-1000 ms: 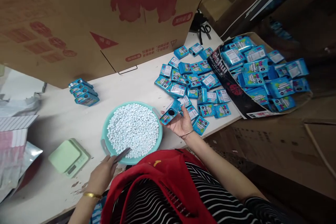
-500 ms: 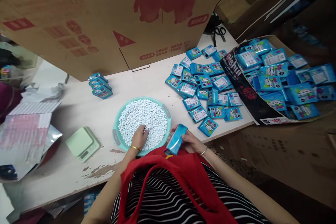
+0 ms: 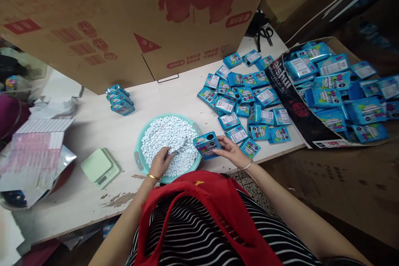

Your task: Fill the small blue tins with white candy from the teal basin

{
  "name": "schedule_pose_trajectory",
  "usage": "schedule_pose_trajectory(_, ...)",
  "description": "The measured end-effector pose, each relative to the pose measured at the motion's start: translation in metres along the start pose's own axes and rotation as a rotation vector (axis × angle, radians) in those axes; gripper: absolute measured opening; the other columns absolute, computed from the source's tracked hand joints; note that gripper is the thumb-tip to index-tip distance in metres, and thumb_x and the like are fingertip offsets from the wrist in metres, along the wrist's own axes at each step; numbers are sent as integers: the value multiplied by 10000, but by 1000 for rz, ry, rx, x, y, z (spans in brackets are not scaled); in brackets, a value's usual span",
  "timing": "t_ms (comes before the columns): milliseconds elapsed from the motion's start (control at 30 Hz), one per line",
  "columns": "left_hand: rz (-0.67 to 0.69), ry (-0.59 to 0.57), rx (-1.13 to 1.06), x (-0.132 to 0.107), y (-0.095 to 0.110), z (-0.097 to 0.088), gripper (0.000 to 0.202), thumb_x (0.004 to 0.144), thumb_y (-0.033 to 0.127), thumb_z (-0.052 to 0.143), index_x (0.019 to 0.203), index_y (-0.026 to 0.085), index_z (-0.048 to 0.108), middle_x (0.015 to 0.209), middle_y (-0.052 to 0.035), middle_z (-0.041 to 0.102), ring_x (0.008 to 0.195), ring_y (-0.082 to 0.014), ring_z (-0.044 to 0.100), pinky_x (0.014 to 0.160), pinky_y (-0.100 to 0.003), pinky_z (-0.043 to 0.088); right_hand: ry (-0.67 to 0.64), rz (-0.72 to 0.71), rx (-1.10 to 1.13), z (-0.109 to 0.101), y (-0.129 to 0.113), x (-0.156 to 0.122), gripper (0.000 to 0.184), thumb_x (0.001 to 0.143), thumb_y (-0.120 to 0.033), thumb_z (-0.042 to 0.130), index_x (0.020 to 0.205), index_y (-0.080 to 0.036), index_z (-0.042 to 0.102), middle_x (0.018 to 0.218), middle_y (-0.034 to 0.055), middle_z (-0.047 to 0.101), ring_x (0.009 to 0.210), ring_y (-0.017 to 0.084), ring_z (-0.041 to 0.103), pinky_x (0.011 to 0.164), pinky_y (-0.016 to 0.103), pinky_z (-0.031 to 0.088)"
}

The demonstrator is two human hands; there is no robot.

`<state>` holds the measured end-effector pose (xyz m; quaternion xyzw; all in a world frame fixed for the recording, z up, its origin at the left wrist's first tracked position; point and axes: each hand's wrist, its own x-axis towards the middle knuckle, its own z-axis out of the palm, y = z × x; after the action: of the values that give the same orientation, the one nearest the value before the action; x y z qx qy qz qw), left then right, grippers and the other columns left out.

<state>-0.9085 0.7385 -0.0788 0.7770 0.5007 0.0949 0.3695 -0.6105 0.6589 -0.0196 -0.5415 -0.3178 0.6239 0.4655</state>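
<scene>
In the head view, the tabletop [image 3: 162,96] runs across the scene, and a round turquoise basin [image 3: 139,146] filled with small white pieces [image 3: 168,129] stands at its near edge, in front of the person's red apron [image 3: 205,189]. The left hand [image 3: 161,162], with a gold bracelet [image 3: 153,177] at the wrist, is over the near left part of the basin. Its grip is narrow, the fingers drawn together on a scoop [image 3: 176,148] that carries white pieces and is mostly hidden by them. The right hand [image 3: 231,151] holds a blue box [image 3: 206,146] at the basin's right side, its grip closed on the right end between thumb and fingers. The box is tilted, with a dark round spot on its upper face; whether it touches the rim is hard to tell.

Right of the basin and farther back lies a loose heap of similar blue packs [image 3: 240,95], next to a black printed carton [image 3: 296,108] filled with more of them. Scissors [image 3: 267,35] lie at the far right, near a large brown carton [image 3: 124,29] standing along the far side. Far left of the basin, a short row of blue boxes [image 3: 122,103] stands close together. A pale green scale [image 3: 100,167] sits left of the basin, with pink-and-white sheets [image 3: 37,151] farther left.
</scene>
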Motion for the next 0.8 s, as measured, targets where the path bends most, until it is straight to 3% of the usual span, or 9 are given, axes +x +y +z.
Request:
schedule_pose_trajectory(67,45,16,-34,-8,5,-25,280,900,372,474,1091,181,548,1055,-80,639,951,-185,605,866,-337,489,61,-104,-138,8,7,7,463,726,-322,741,1156,-260,581,1174,35,645,1116,216,569,1029,421,411)
schedule_pose_trajectory(167,119,22,-18,-17,17,-65,282,899,382,492,1098,189,548,1009,-69,639,913,-176,599,840,-332,486,120,-247,-384,16,15,15,412,767,-323,696,1159,-253,589,1176,57,635,1105,245,562,1017,437,402)
schedule_pose_trajectory(333,205,-92,92,-19,50,-115,289,922,394,458,1114,198,548,937,-51,631,818,-154,590,759,-299,485,16,-460,-651,34,17,30,351,815,-226,599,1164,-239,568,1134,84,633,1047,254,562,938,443,443)
schedule_pose_trajectory(500,232,-239,299,-11,78,-134,297,925,391,413,1103,206,563,1020,-70,638,898,-189,617,810,-328,490,-61,-555,-765,55,14,37,374,827,-143,529,1192,-227,534,1138,94,620,1070,256,545,936,449,451)
schedule_pose_trajectory(633,159,-291,557,-7,105,-139,244,890,314,440,1087,223,552,1012,-66,630,850,-214,628,718,-326,499,-86,-594,-791,61,17,37,389,825,-118,506,1200,-221,528,1126,96,625,1065,258,544,934,455,456)
schedule_pose_trajectory(800,156,-304,743,-10,142,-139,216,873,144,369,929,205,569,867,-66,603,716,-206,597,605,-304,455,-82,-597,-781,64,24,38,409,822,-119,505,1216,-227,519,1153,100,618,1091,261,540,946,470,456)
